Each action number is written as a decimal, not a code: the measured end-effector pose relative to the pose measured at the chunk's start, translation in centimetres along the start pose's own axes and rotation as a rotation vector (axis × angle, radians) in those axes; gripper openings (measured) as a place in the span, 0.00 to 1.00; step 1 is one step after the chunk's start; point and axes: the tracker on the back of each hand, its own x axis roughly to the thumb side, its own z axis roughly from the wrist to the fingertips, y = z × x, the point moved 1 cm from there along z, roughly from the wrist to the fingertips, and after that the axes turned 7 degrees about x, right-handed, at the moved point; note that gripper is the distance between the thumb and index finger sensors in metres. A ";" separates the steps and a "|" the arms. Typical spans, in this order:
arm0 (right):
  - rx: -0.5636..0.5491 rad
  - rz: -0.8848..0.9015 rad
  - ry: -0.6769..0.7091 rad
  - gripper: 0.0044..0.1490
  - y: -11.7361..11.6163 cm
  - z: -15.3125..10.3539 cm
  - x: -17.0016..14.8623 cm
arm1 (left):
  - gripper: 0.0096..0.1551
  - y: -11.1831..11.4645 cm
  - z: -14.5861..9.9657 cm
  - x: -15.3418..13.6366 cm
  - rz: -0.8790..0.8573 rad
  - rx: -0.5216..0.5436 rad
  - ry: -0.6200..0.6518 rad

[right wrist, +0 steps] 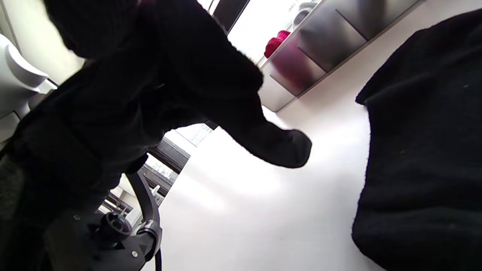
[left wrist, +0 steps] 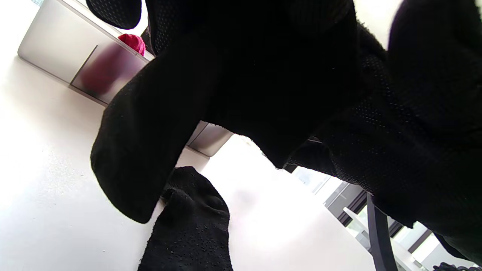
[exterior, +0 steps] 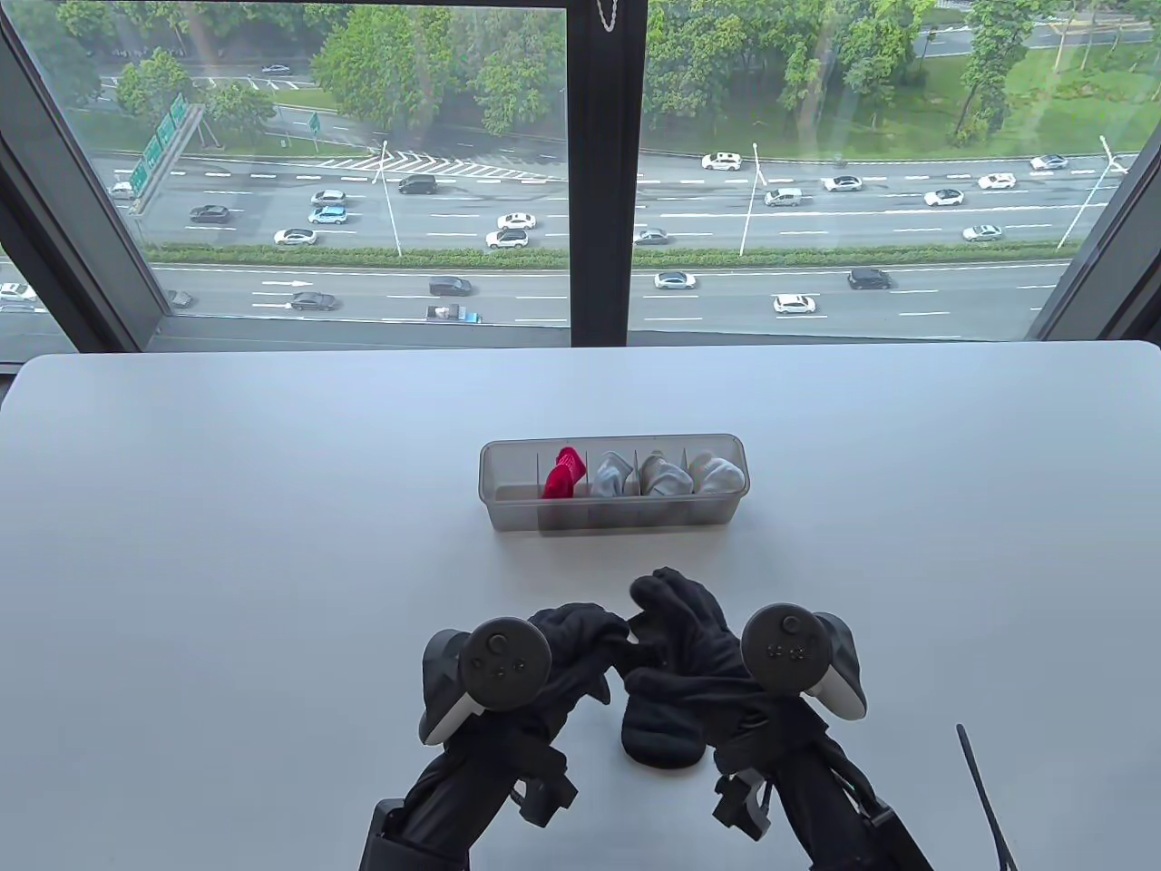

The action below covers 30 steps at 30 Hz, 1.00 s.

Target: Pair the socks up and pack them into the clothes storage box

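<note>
A clear divided storage box (exterior: 508, 508) stands mid-table. It holds a red sock pair (exterior: 560, 474) and three pale grey and white bundles (exterior: 667, 474); its leftmost compartment is empty. In front of it, my left hand (exterior: 594, 635) and right hand (exterior: 667, 626) meet, both gripping black socks (exterior: 660, 730) whose toe end rests on the table. The left wrist view shows a black sock toe (left wrist: 188, 226) on the table, with the box (left wrist: 56, 49) and the red pair (left wrist: 131, 41) behind. The right wrist view has black sock fabric (right wrist: 421, 150) at right, with the box (right wrist: 339, 37) beyond.
The white table (exterior: 227, 544) ends at a large window along its far edge. A thin black strip (exterior: 984, 798) lies near the front right corner. Bare tabletop stretches to both sides of the box and hands.
</note>
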 end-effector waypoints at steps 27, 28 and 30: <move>-0.254 -0.011 -0.089 0.26 1.5 -0.6 -1.5 | 0.20 -0.2 -0.1 -1.1 -0.037 0.084 -0.040; -0.251 -0.042 -0.092 0.25 1.5 -0.6 -1.4 | 0.19 -0.2 -0.1 -1.1 -0.041 0.078 -0.041; -0.273 -0.095 -0.105 0.25 1.5 -0.7 -1.2 | 0.20 -0.2 -0.1 -1.1 -0.040 0.087 -0.047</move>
